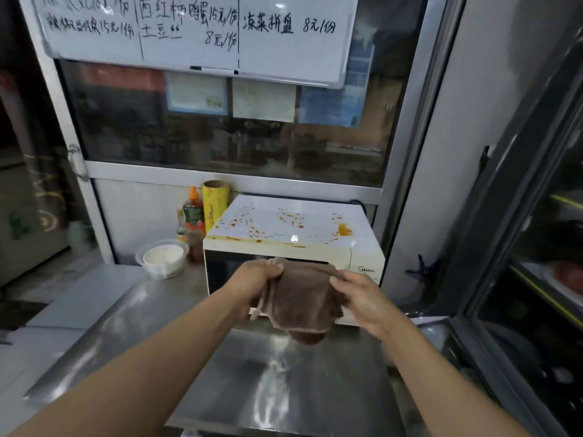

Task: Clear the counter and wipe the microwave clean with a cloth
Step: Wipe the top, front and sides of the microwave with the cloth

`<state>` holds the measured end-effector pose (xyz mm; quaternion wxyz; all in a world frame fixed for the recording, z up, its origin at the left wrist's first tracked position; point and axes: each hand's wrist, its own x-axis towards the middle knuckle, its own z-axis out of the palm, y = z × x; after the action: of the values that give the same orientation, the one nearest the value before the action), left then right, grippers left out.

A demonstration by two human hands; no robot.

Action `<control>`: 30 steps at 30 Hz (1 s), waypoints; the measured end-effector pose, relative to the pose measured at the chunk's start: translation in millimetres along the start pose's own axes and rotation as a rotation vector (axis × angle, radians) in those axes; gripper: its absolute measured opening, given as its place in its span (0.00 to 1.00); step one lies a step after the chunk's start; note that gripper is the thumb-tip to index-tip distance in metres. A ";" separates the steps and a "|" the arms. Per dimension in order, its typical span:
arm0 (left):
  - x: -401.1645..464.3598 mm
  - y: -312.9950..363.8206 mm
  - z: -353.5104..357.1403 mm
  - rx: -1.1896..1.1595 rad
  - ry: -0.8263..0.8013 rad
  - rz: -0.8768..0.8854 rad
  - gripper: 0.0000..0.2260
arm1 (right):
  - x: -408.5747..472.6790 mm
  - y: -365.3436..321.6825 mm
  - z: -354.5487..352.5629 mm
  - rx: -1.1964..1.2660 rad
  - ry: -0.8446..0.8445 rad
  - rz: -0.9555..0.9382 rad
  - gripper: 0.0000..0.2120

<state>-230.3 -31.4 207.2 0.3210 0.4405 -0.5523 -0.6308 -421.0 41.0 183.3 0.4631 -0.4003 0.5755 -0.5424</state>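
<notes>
A steel table point(189, 357) fills the lower half of the view, its bare surface shiny with reflected light. Behind it runs a wide dark window point(227, 134) in a metal frame, and over the top of that window hangs a whiteboard point(195, 29) with handwritten menu lines and prices.

At the back of the table, against the window frame, stands a white microwave point(293, 234). Its top is streaked and spotted with orange-red sauce — the heaviest blob lies near the right rear corner — and a drip line runs along the front edge above the dark door.

In front of the microwave door, held up off the table, is a brown cloth point(299, 301) with a pale hem. It hangs bunched between both hands, its lower folds drooping toward the table. The left hand point(255, 279) grips the cloth's upper left corner, fingers curled shut over the fabric. The right hand point(362, 298) pinches the upper right edge, fingers likewise closed on the cloth.

Left of the microwave, on the table, sits a clear plastic tub point(162, 257) holding something white. Just behind it, beside the microwave's left wall, stand a yellow roll of cling film point(214, 209) and a sauce bottle point(193, 216) with an orange nozzle — the two are close together, upright.
</notes>
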 end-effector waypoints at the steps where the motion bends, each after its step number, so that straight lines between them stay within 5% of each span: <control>1: 1.3 2.9 -5.4 0.030 0.012 0.033 0.06 | 3.3 -5.0 5.7 -0.017 0.025 -0.009 0.07; 5: 6.9 12.9 -26.4 0.165 0.150 0.132 0.16 | 10.1 -24.6 32.1 -0.145 0.120 -0.062 0.10; 8: 14.3 19.5 -44.0 0.165 0.196 0.143 0.20 | 12.1 -34.4 51.3 0.101 0.037 -0.067 0.11; 12: 21.4 28.8 -59.8 0.076 0.135 0.087 0.09 | 18.1 -43.8 74.5 0.174 -0.020 -0.101 0.09; 15: 27.4 29.9 -68.6 0.025 0.103 0.024 0.05 | 23.3 -50.1 85.6 -0.106 0.116 -0.151 0.05; 18: 33.5 30.1 -80.8 0.017 0.080 0.030 0.04 | 28.9 -50.9 82.2 -0.123 0.102 -0.136 0.19; 21: 39.4 29.2 -93.8 -0.068 -0.074 0.076 0.20 | 29.8 -50.7 77.7 -0.248 -0.022 -0.152 0.30; 23: 43.5 28.8 -96.1 0.107 -0.167 0.162 0.25 | 30.5 -51.6 79.8 -0.566 0.055 -0.178 0.27; 26: 50.5 33.6 -90.5 0.654 -0.089 0.372 0.14 | 33.3 -54.1 80.1 -0.865 0.217 -0.298 0.10; 28: 57.7 37.6 -86.5 0.796 -0.053 0.462 0.04 | 36.2 -56.1 72.5 -0.823 0.248 -0.323 0.08; 30: 64.8 40.7 -81.7 0.717 -0.084 0.453 0.08 | 39.1 -58.3 64.0 -0.617 0.223 -0.244 0.03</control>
<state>-185.5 -130.5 234.0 0.2551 0.3656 -0.8321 -0.3300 -371.3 -18.3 238.5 0.1861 -0.5256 0.7073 -0.4347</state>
